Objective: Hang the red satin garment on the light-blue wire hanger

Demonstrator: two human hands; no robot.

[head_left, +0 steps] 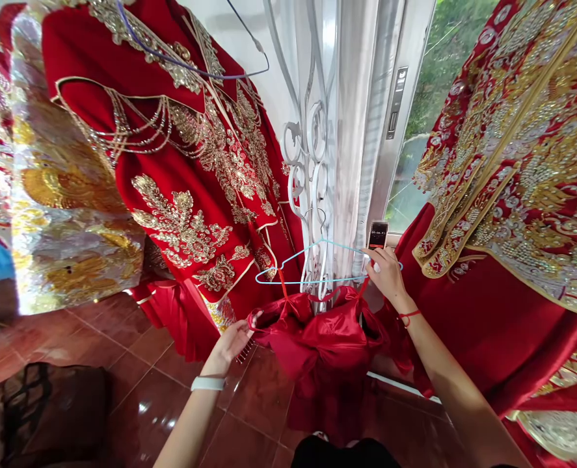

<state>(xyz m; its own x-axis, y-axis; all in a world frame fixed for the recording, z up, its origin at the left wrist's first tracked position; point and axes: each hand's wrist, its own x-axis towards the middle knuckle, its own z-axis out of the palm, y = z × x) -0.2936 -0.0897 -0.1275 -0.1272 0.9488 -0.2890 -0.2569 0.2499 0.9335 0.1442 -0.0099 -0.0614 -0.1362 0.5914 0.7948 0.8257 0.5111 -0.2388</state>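
Note:
A red satin dress [337,331] hangs by thin straps from a light blue hanger [293,282], whose hook is up by white scrolled metalwork. My left hand [237,336], with a pale band at the wrist, pinches the dress's left edge between thumb and fingers. At the hanger's right end, my right hand [384,273] has its fingers closed round the hanger's arm, close to the right strap. A red string bracelet circles that wrist. Just beyond the fingers is a small dark device [378,233] with lit digits.
An embroidered red jacket [195,162] hangs at left, a purple hanger [200,70] in front of it. Another beaded garment [522,162] hangs at right beside the window [417,130]. White scrolled metalwork [316,130] stands behind. A dark brown bag [56,409] lies on the tiled floor [171,390].

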